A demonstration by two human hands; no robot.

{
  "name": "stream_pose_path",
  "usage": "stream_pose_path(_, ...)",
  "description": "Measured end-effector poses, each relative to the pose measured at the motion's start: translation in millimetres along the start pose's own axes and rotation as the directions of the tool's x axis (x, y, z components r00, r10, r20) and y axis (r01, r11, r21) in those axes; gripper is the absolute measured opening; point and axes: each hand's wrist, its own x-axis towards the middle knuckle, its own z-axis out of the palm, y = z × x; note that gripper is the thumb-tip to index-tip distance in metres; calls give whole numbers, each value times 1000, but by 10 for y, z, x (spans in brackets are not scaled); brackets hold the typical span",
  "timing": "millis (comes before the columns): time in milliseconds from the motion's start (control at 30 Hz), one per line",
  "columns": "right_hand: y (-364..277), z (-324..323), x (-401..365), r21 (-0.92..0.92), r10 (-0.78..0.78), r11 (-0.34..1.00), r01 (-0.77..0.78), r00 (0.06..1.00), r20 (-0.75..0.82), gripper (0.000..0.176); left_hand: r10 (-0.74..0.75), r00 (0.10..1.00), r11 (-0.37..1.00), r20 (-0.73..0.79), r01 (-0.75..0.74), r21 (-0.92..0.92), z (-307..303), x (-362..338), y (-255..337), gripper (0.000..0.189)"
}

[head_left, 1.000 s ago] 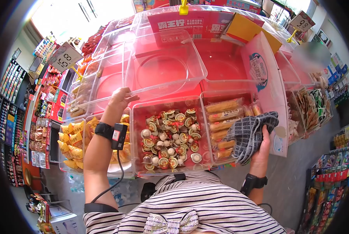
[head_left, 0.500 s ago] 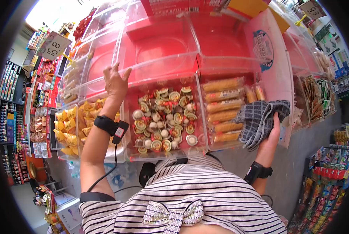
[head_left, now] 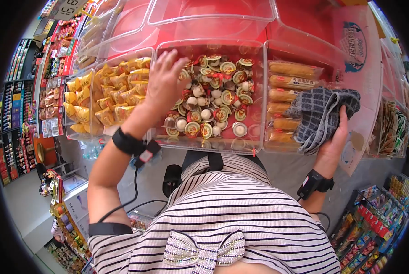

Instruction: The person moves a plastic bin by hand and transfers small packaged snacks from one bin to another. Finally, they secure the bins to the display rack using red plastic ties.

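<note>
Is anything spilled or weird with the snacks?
Nothing looks spilled. The oddest thing is the checked cloth in the right hand: it isn't a snack, yet it hides part of the wrapped rolls. The small cups lie jumbled, not in rows.

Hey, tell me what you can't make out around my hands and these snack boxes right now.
All in the head view:
Right hand: most fingers hidden by the checked cloth.
Packaged rolls: some right ends covered by that cloth.
Price sign: cut off by the top edge.
Yellow packets: print too small to read.
Left hand: contact with the small cups unclear from this angle.
</note>
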Motion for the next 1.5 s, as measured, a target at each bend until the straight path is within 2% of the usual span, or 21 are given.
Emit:
stream_pose_path(100,15,107,140,-55,-44,997,46,999,27,35,-247,944,962,218,267,-65,142,-438,76,68)
stream_pose_path(200,-85,290,287,-228,63,973,-40,993,95,40,-84,813,859,577,352,-371,143,-537,162,71)
stream_pose_path(267,-8,414,450,-598,-206,685,416,898,389,45,183,738,923,649,98,-372,141,-610,231,68)
stream_pose_path(300,111,532,477,-633,-347,532,562,827,442,52,155,696,834,702,289,-470,-55,-583,319,62)
stream_pose_path(333,190,665,466,-755,-507,104,647,688,519,58,133,720,798,681,330,-504,-101,-592,269,61)
stream_pose_path(400,389,1090,176,-705,-387,55,707,666,638,64,89,757,719,647,400,-568,-163,-635,136,60)
stream_pose_path(467,586,1527,-6,-676,220,245,695,639,737,65,23,867,910,499,188,-368,-147,-712,-46,63)
stream_pose_path(533,1112,1808,106,-640,512,245,729,463,724,69,-51,936,996,347,73,-49,-161,-791,-155,66)
stream_pose_path(733,2344,2071,38,-476,526,-326,817,575,627,87,-197,924,966,328,240,-95,78,-1001,-260,76)
stream_pose_path(800,2313,1981,-173,-326,573,-374,868,493,655,81,-193,937,958,290,244,-152,109,-1024,-261,77)
stream_pose_path(867,2248,1760,-196,-219,584,-264,939,337,738,74,-181,948,950,261,237,-201,121,-1057,-279,77)
stream_pose_path(933,2097,1660,-335,-181,758,-150,972,231,610,70,-194,954,941,228,247,-231,125,-1060,-264,75)
stream_pose_path(1033,1878,1408,-578,-290,839,-129,948,260,478,73,-196,963,930,186,243,-275,140,-1055,-274,73)
stream_pose_path(1133,1672,1335,-253,-478,956,-1,878,141,257,74,-183,970,936,162,222,-273,144,-1078,-284,71)
stream_pose_path(1167,1615,1374,-105,-496,949,107,862,60,309,74,-179,971,939,160,217,-267,139,-1084,-276,70)
stream_pose_path(1233,1602,1574,105,-386,785,56,921,198,586,71,-177,972,944,155,212,-253,150,-1054,-268,68)
stream_pose_path(1300,1614,1819,239,-503,522,-135,853,493,696,69,-182,970,947,161,217,-236,146,-1059,-256,65)
stream_pose_path(1333,1667,1910,318,-487,508,-255,835,544,668,71,-180,971,949,159,214,-233,144,-1068,-249,64)
stream_pose_path(1400,2020,1836,640,-681,545,-171,712,644,536,83,-174,974,954,142,203,-223,142,-1050,-249,61)
stream_pose_path(1467,2257,1870,603,-673,530,-300,676,704,472,94,-181,975,950,125,207,-233,145,-1025,-241,58)
stream_pose_path(1500,2300,1895,527,-670,556,-263,695,676,483,96,-188,975,947,121,212,-240,135,-1031,-232,57)
